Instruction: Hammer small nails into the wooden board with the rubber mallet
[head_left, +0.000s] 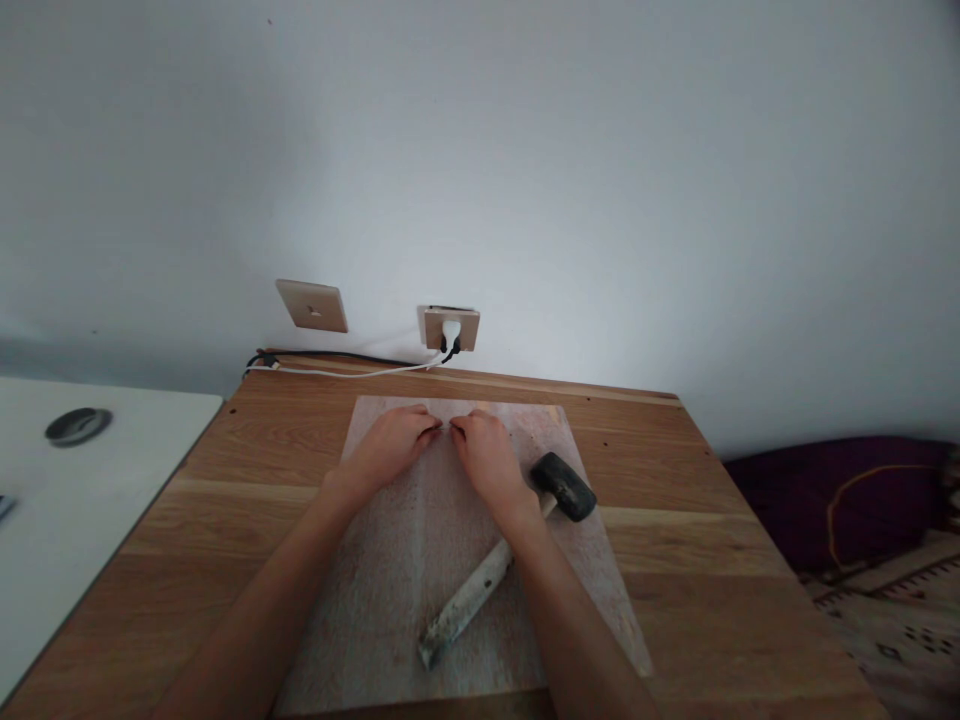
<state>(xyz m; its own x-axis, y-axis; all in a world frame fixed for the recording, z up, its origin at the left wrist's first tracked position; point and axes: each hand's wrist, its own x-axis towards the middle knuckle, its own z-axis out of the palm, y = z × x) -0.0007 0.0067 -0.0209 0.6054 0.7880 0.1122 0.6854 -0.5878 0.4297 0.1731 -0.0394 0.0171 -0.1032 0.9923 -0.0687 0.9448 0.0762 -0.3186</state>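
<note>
Above the far part of a pale wooden board [390, 560], my left hand [397, 437] and my right hand [484, 450] face each other with their fingertips pinched. A thin, light sliver seems to span the small gap between them; it is too small to name. A rubber mallet [564, 488] with a black head lies on the board, to the right of my right hand. Its worn, whitish handle slants toward the near side. My right forearm crosses over that handle and hides its middle.
The board rests on a wooden tabletop [697, 545] against a white wall. A socket [469, 330] holds a white plug and a black plug, with cables [345, 374] along the back edge. A white surface [90, 520] stands left; purple fabric [787, 500] lies right.
</note>
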